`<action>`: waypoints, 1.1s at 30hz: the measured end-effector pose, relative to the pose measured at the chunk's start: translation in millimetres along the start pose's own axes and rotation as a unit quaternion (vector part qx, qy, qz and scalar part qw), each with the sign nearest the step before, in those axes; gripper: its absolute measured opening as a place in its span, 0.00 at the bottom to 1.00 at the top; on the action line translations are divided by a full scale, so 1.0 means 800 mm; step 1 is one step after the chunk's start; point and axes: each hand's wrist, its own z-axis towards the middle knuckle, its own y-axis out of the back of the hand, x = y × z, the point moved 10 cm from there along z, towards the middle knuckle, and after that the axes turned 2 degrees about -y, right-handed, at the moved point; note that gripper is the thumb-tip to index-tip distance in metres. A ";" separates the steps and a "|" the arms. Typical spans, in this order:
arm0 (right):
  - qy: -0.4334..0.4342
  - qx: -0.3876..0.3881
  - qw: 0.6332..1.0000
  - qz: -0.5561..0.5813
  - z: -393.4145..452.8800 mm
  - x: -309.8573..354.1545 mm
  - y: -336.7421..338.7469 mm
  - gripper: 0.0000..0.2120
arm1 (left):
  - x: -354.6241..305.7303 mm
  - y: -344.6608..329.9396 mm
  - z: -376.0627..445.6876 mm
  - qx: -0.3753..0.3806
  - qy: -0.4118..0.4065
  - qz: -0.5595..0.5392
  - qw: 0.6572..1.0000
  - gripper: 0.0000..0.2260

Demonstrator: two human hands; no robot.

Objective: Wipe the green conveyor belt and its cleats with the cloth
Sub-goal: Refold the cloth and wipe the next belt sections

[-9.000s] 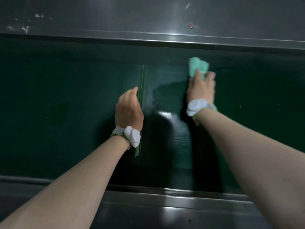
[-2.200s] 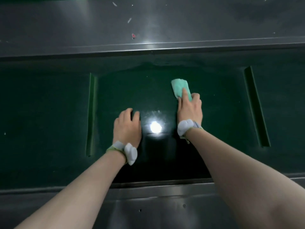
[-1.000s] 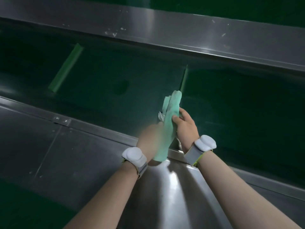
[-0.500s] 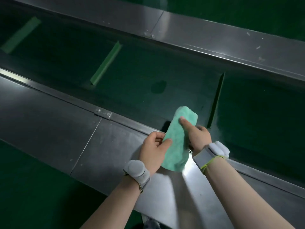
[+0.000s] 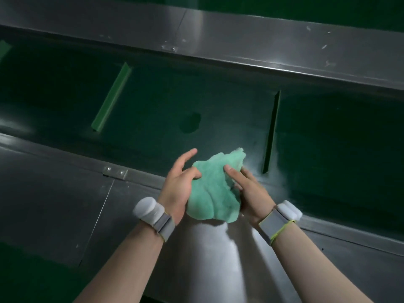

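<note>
The cloth (image 5: 211, 189), light green and crumpled, is held between both hands above the near steel side panel (image 5: 65, 206) of the conveyor, clear of the belt surface. The left hand (image 5: 180, 184) is seen with its thumb pressed onto the cloth's left edge and its fingers extended behind it. The right hand (image 5: 249, 193) is closed on the cloth's right side, thumb on top and fingers curled beneath. A grey strap with a white module is worn on each wrist. The green conveyor belt (image 5: 196, 99) lies beyond the hands, between the near panel and the far steel rail (image 5: 240, 38). One cleat (image 5: 112, 98) is observed well left of the hands; a second cleat (image 5: 271, 132) stands near the right hand. A dark patch (image 5: 190, 124) is noted on the belt between the two cleats.
</note>
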 end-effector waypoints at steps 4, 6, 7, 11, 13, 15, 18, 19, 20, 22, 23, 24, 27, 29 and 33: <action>0.019 -0.127 0.991 -0.029 0.002 0.045 0.054 0.52 | -0.030 -0.028 0.016 0.055 -0.006 0.092 0.994 0.26; 0.045 -0.142 0.988 -0.042 0.005 0.068 0.069 0.57 | -0.043 -0.040 0.026 0.065 -0.015 0.131 0.989 0.25; 0.056 -0.137 0.988 -0.044 0.008 0.078 0.071 0.57 | -0.049 -0.045 0.032 0.070 -0.023 0.147 0.986 0.25; 0.206 -0.159 0.869 -0.421 -0.011 0.132 0.047 0.50 | -0.056 -0.067 0.048 0.110 -0.042 0.182 0.976 0.31; 0.268 -0.108 0.743 -0.604 -0.008 0.126 0.005 0.53 | -0.050 -0.076 0.061 0.142 -0.036 0.196 0.970 0.34; 0.254 -0.063 0.650 -0.714 0.008 0.100 -0.023 0.52 | -0.048 -0.078 0.069 0.167 -0.039 0.225 0.959 0.35; 0.210 -0.071 0.612 -0.759 0.030 0.092 -0.026 0.46 | -0.051 -0.066 0.080 0.154 -0.073 0.366 0.915 0.35; 0.195 -0.075 0.620 -0.756 0.034 0.092 -0.025 0.44 | -0.055 -0.061 0.083 0.142 -0.096 0.432 0.885 0.33; 0.182 -0.074 0.626 -0.755 0.038 0.090 -0.025 0.41 | -0.057 -0.055 0.086 0.137 -0.117 0.486 0.855 0.32; 0.177 -0.087 0.622 -0.758 0.041 0.087 -0.031 0.30 | -0.057 -0.045 0.092 0.157 -0.145 0.542 0.813 0.27; 0.190 -0.088 0.623 -0.754 0.039 0.088 -0.034 0.24 | -0.060 -0.043 0.092 0.160 -0.157 0.560 0.798 0.24; 0.203 -0.091 0.625 -0.748 0.037 0.088 -0.040 0.20 | -0.064 -0.037 0.094 0.157 -0.173 0.573 0.786 0.20; 0.201 -0.112 0.692 -0.685 0.035 0.094 -0.054 0.12 | -0.091 0.003 0.107 0.088 -0.212 0.569 0.790 0.13; 0.139 -0.123 0.804 -0.565 0.043 0.096 -0.053 0.13 | -0.093 0.032 0.124 0.106 -0.158 0.487 0.853 0.12; 0.097 -0.132 0.900 -0.405 0.069 0.092 -0.056 0.09 | -0.070 0.061 0.147 0.198 0.028 0.205 0.958 0.14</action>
